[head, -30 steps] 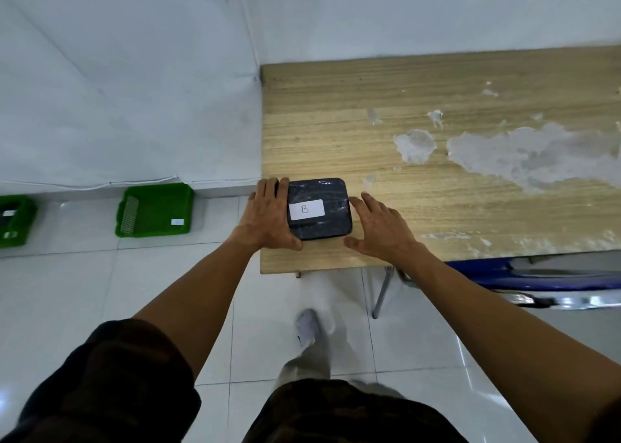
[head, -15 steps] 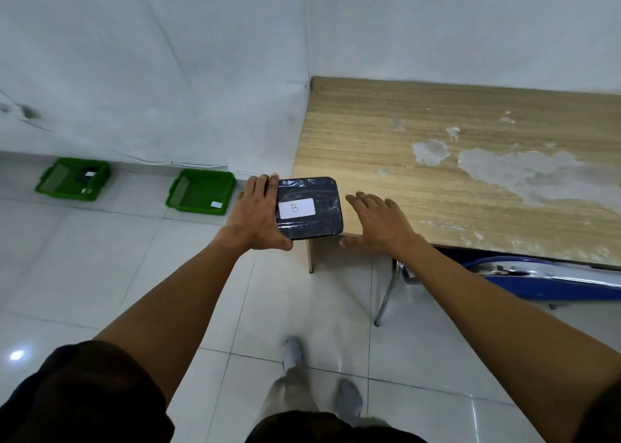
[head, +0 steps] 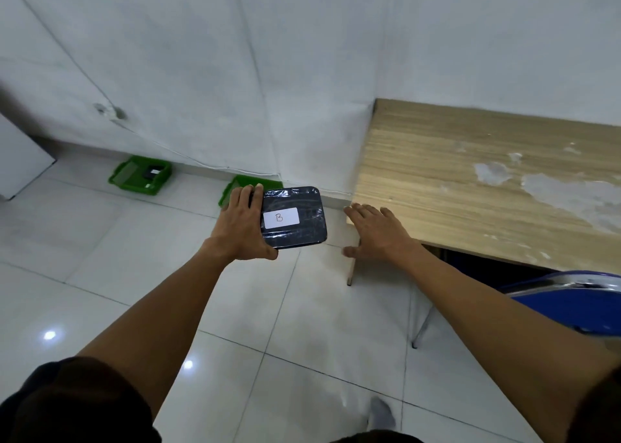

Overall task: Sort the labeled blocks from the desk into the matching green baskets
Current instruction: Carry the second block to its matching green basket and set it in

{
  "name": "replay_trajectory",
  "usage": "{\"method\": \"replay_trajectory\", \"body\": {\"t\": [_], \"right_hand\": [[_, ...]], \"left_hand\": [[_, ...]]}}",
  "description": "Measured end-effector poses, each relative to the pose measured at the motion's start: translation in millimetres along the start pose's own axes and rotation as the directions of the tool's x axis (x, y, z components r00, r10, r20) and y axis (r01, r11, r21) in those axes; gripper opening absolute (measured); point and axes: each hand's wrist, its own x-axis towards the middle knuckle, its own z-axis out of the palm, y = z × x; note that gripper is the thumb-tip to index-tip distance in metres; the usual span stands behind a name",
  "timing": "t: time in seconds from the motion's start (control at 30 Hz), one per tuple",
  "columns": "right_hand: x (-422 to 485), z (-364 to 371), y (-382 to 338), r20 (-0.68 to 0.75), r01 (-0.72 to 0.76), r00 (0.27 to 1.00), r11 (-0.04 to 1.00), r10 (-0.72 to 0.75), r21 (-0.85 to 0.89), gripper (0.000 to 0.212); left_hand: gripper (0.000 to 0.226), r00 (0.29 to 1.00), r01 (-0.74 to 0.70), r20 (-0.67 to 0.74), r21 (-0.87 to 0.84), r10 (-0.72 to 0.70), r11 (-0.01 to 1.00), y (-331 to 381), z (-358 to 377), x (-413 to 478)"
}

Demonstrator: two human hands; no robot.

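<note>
Where the two bare forearms reach out over the white tiled floor (head: 151, 241), the left hand (head: 242, 224) is clamped on the block labelled B (head: 293, 217), fingers over the far left edge and thumb under the near left corner; the block hangs in the air, clear of the desk (head: 470, 187) and partly in front of the nearer green basket (head: 240, 182). Item: dark rectangular slab, rounded corners, wrapped in glossy film, white label facing up. Handling, as judged: stiff, light enough for a one-hand carry, but the film looks slick, so a hold across the short side with the thumb beneath seems safest. The right hand (head: 378, 237) is spread and empty, fingers apart, at the desk's near left corner. Beyond: open floor between the person and the wall, nothing in the way. Farther left, a second green basket (head: 139, 175) against the wall already holds a dark item. A blue chair (head: 571, 304) sits tucked under the desk at right, out of the path.
</note>
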Motion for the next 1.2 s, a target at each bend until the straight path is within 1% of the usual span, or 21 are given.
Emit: {"method": "replay_trajectory", "body": {"t": [0.13,0.3,0.53,0.73,0.83,1.03,1.2], "right_hand": [[14,4,-73,-0.011,0.041,0.999,0.999,-0.041,-0.029,0.09],[25,11,-154,-0.032,0.064,0.997,0.997,-0.066,-0.036,0.089],[36,17,-230,-0.022,0.059,0.998,0.997,-0.06,-0.051,0.09],[63,18,-268,-0.004,0.07,0.998,0.995,-0.071,-0.069,0.09],[84,17,-277,0.008,0.069,0.998,0.995,-0.069,-0.076,0.09],[146,17,-287,0.053,0.065,0.997,0.996,-0.061,-0.069,0.09],[210,13,-293,0.119,0.021,0.993,1.0,-0.02,-0.003,0.09]], "left_hand": [[0.131,0.999,0.04,-0.013,-0.006,-0.04,0.999,-68,-4,-37],[0.128,0.998,0.054,-0.035,0.015,-0.054,0.998,-145,-4,-79],[0.131,0.998,0.058,-0.035,0.032,-0.057,0.998,-224,-6,-117],[0.131,0.996,0.075,-0.041,0.019,-0.075,0.997,-267,1,-115],[0.131,0.997,0.07,-0.021,0.019,-0.069,0.997,-286,9,-104],[0.132,0.995,0.102,0.01,0.005,-0.102,0.995,-330,24,-63],[0.133,0.993,0.098,0.071,0.0,-0.098,0.995,-371,33,-17]]}}
